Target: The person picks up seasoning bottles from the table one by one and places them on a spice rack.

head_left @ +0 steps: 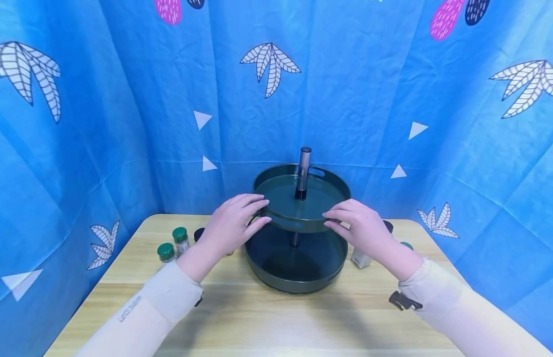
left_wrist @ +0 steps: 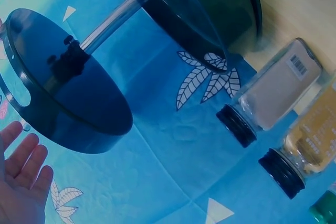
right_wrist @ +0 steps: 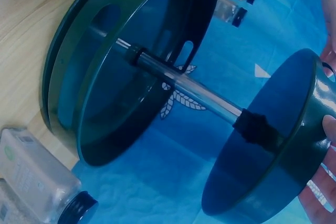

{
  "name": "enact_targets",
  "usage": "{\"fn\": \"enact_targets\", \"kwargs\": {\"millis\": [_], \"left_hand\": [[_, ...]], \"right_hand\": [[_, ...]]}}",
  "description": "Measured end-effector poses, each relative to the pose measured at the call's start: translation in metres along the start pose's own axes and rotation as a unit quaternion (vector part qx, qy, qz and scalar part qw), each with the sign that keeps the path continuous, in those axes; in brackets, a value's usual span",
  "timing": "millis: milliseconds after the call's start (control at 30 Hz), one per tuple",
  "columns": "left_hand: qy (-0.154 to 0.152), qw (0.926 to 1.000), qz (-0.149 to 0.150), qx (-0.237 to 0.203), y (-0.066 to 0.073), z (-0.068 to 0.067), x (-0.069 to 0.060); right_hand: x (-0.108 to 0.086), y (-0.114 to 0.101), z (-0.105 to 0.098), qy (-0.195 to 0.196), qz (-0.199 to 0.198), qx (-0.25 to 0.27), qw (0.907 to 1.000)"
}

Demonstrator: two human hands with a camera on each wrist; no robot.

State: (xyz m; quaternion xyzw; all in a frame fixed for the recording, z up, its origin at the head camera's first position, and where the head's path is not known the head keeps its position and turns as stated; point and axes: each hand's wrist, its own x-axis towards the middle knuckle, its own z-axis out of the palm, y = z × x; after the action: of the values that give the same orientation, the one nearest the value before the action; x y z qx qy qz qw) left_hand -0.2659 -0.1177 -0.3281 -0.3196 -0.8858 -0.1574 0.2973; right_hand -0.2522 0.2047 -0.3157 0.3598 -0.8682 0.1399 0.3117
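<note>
A dark green two-tier round tray stand stands on the table, its upper tray [head_left: 299, 186] above a larger lower tray [head_left: 299, 263]. A silver pole [head_left: 305, 171] with a black top rises through the middle. My left hand [head_left: 232, 220] is at the upper tray's near left rim, fingers loosely extended beside a handle slot [left_wrist: 22, 90]. On the right side, my right hand [head_left: 359, 223] has its fingertips and thumb against the upper tray's outer wall. Neither hand is curled round the rim. Both trays look bare inside.
Left of the stand are green-capped jars [head_left: 180, 238] and black-capped bottles [left_wrist: 281, 87], one with yellowish contents [left_wrist: 315, 135]. To its right stand a pale bottle with a black cap [right_wrist: 39, 177] and a green-capped jar [head_left: 407, 245]. A blue patterned curtain [head_left: 267, 124] hangs behind the wooden table [head_left: 267, 322].
</note>
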Motion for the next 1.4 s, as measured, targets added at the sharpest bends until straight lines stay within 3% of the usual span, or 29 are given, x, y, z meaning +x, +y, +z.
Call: {"fn": "enact_targets", "kwargs": {"millis": [567,867,1400], "left_hand": [[0.010,0.9993,-0.031,0.018,-0.018,0.006,-0.020],[0.029,0.9991,-0.025,0.019,-0.028,0.009,-0.027],[0.001,0.9964,-0.076,0.040,-0.045,0.023,-0.038]], "right_hand": [[0.001,-0.002,0.002,0.003,0.001,0.003,1.0000],[0.001,-0.001,0.003,0.001,0.000,0.004,1.0000],[0.001,-0.001,-0.001,-0.001,0.000,0.001,1.0000]]}}
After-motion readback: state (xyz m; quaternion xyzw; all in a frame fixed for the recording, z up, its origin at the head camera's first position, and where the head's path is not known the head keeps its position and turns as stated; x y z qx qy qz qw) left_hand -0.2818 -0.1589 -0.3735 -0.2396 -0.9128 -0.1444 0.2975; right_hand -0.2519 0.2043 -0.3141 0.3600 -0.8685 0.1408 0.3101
